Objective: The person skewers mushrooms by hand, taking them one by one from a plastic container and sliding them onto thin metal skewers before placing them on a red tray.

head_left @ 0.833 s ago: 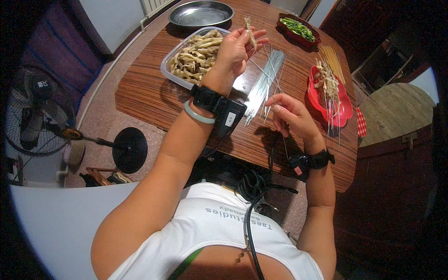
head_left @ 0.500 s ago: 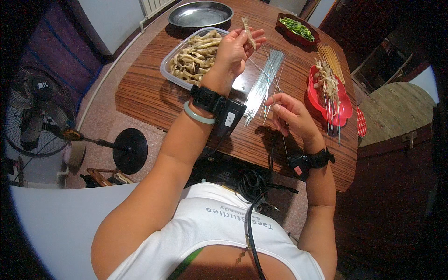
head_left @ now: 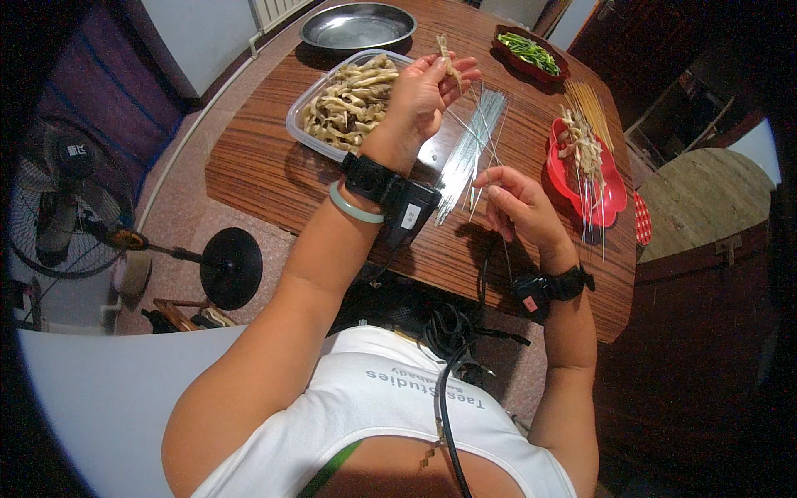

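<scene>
My left hand (head_left: pixel 427 87) pinches a strip of pale oyster mushroom (head_left: pixel 448 62) between thumb and fingers, beside the clear plastic tub (head_left: pixel 296 139) of torn mushrooms (head_left: pixel 353 95). Lower and to the right, the fingers of my right hand (head_left: pixel 521 203) are closed on a thin metal skewer (head_left: pixel 507 249). The skewer slants up toward the mushroom strip; where they meet is too fine to make out. Between my hands a bundle of silvery skewers (head_left: pixel 471 153) lies on the table. Threaded mushroom skewers (head_left: pixel 584 145) rest on a red flower-shaped plate (head_left: pixel 614 195) to the right.
At the table's far left stands an oval metal tray (head_left: pixel 357 29). Cut green vegetables (head_left: pixel 530 51) fill a dark red dish at the far right. Bamboo skewers (head_left: pixel 594 108) lie behind the red plate. A fan (head_left: pixel 70 195) stands on the floor at left.
My left hand has shifted slightly to the right with the mushroom strip. The right hand stays in nearly the same place on the skewer.
</scene>
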`<state>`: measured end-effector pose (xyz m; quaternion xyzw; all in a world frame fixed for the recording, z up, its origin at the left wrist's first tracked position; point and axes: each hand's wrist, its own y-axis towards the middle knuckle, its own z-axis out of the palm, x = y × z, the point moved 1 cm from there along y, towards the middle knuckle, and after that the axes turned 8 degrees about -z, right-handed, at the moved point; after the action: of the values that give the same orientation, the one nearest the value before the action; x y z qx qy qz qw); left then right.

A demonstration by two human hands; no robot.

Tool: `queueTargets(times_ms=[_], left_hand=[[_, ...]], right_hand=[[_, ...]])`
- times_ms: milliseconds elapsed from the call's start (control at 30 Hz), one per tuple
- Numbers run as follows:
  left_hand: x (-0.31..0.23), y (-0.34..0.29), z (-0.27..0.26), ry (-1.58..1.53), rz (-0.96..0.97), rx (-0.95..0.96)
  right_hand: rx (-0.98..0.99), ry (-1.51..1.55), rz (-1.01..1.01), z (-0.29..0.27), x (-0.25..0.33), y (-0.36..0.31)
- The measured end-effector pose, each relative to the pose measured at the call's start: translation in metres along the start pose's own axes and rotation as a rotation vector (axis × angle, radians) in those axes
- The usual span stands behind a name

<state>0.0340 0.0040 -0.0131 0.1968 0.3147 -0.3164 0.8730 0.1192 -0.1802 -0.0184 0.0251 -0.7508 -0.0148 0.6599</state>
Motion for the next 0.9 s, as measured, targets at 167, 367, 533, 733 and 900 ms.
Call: queueTargets(times_ms=[167, 367, 533, 733, 900], left_hand=[[-0.002, -0.004, 0.003, 0.074, -0.003, 0.002], [-0.002, -0.005, 0.005, 0.099, -0.018, 0.013], [-0.002, -0.007, 0.007, 0.112, -0.021, 0.022], [-0.002, -0.008, 0.010, 0.118, -0.019, 0.019], [0.000, -0.008, 0.011, 0.127, -0.003, 0.042]], right_hand=[[0.019, 0.002, 0.011, 0.000, 0.000, 0.000], [0.012, -0.008, -0.009, -0.001, -0.002, 0.000], [0.003, -0.007, -0.003, -0.002, -0.002, 0.000], [-0.003, 0.006, 0.008, -0.003, -0.003, 0.000], [0.023, 0.025, -0.019, -0.003, -0.004, 0.001]])
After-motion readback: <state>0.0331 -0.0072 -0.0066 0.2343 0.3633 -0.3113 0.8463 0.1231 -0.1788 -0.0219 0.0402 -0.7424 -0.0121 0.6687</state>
